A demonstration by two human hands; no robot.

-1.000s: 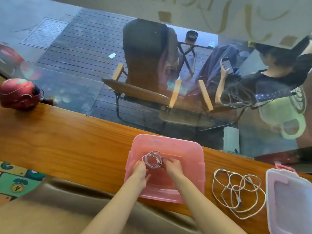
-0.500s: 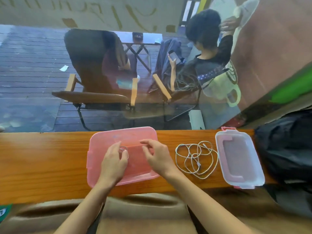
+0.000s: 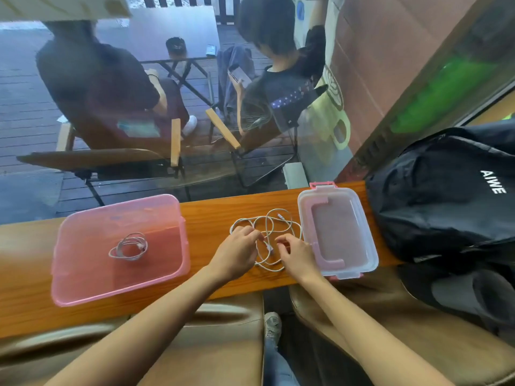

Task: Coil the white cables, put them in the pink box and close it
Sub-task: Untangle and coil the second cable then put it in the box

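While one coiled cable (image 3: pixel 128 247) already lies flat on the floor of the pink box (image 3: pixel 83 277), the loose cable (image 3: pixel 274 218) sprawls in open loops on the wooden counter (image 3: pixel 25 260), between the box and the lid (image 3: pixel 338 264), which rests upside-down to the right. Both hands are on that loose cable. The left hand (image 3: pixel 237 253) covers the left edge of the tangle, its fingers curled down and apparently pinching a strand near the middle. The right hand (image 3: pixel 296 256) sits at the lower right of the tangle, just beside the lid's near left edge, with thumb and forefinger drawn close together over a strand or plug. The blur there makes it hard to say whether they have actually closed on it.

What matters for the next move is that the tangle spreads away from the fingers toward the far edge of the counter, with most of its loops lying beyond and between the two hands and a plug end at the far top. Neither hand is clearly nearer; the cable lies between them, so one can hold an end while the other gathers loops. The box lies to the left, nearer the left hand, and the lid is nearer the right. A black backpack (image 3: pixel 446 190) sits beyond the lid.
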